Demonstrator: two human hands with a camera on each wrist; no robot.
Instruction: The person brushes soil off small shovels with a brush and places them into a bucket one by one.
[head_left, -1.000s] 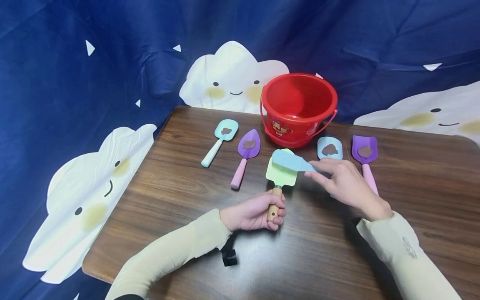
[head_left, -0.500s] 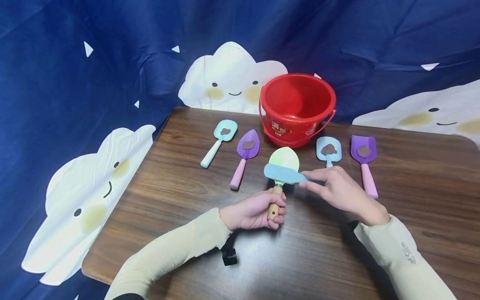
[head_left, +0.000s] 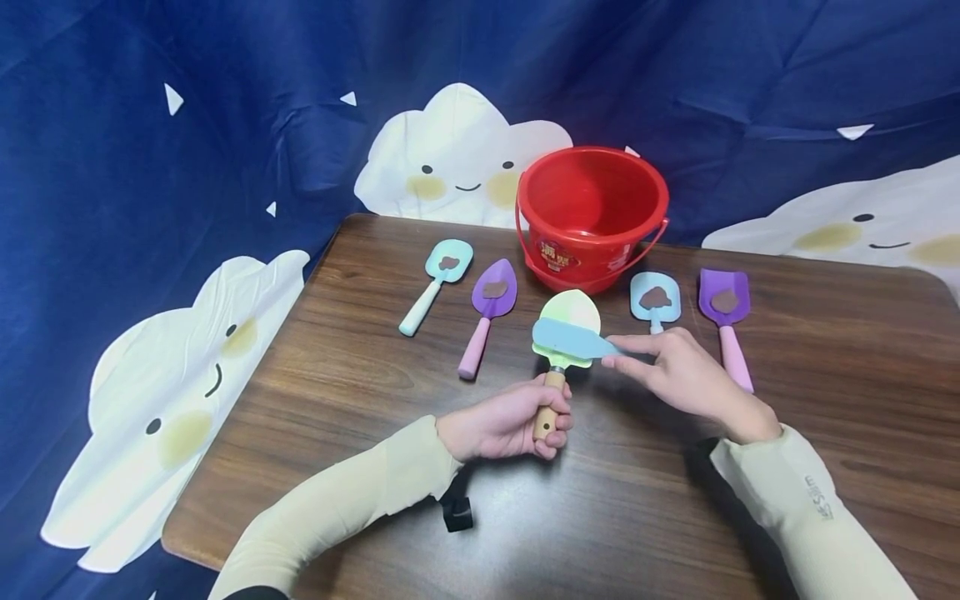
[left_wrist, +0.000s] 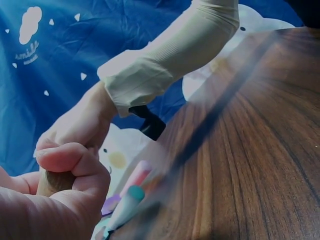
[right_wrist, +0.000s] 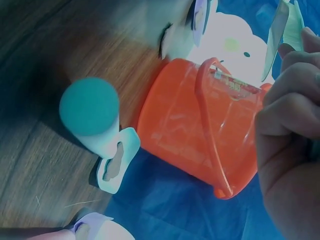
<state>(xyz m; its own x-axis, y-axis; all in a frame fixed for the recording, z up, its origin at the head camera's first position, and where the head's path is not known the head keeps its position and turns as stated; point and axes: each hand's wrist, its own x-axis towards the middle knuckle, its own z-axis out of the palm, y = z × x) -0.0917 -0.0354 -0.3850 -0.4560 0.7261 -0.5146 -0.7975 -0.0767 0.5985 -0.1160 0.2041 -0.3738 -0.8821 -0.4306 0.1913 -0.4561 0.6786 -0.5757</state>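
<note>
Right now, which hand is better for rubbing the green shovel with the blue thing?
Probably the right hand: its fingers pinch the flat blue thing over the green shovel, while the left hand grips the wooden handle.

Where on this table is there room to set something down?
Bare table lies left of the leftmost scoop, right of the rightmost scoop, and between the sleeves. It's crowded before the red bucket, around the left hand and right hand.

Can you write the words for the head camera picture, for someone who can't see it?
A person's left hand grips a green trowel while the right hand pinches a blue scraper over it. Behind, a red bucket stands on a brown table, with a pale-blue shovel and a purple one lying on either side.
</note>
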